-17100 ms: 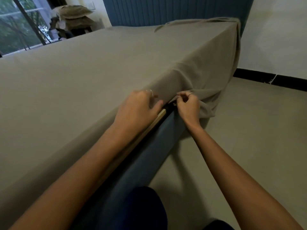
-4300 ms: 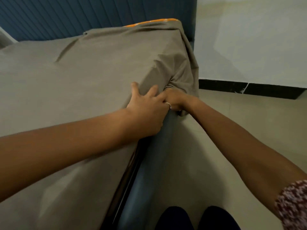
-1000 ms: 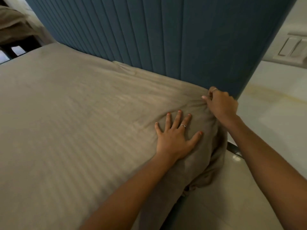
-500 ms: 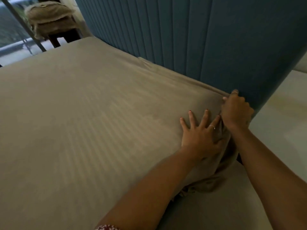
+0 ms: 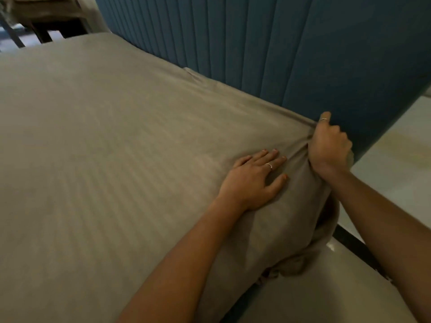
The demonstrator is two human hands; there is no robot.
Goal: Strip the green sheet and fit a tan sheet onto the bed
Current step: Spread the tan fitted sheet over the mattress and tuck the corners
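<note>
The tan sheet [image 5: 112, 148] covers the whole top of the bed and hangs in loose folds over the near right corner by the headboard. My left hand [image 5: 253, 180] lies flat on the sheet at that corner, fingers spread and pressing down. Just to its right, my right hand [image 5: 330, 148] grips a bunched fold of the sheet at the corner's edge, against the headboard. No green sheet is in view.
The blue padded headboard [image 5: 268, 47] stands along the far side of the bed. Pale tiled floor [image 5: 396, 169] lies to the right, with a dark skirting strip [image 5: 356, 243]. A dark stand with folded bedding [image 5: 46, 17] sits at the top left.
My left hand has slid left and flattened on the corner. My right hand has stayed at the headboard edge with the sheet bunched in it.
</note>
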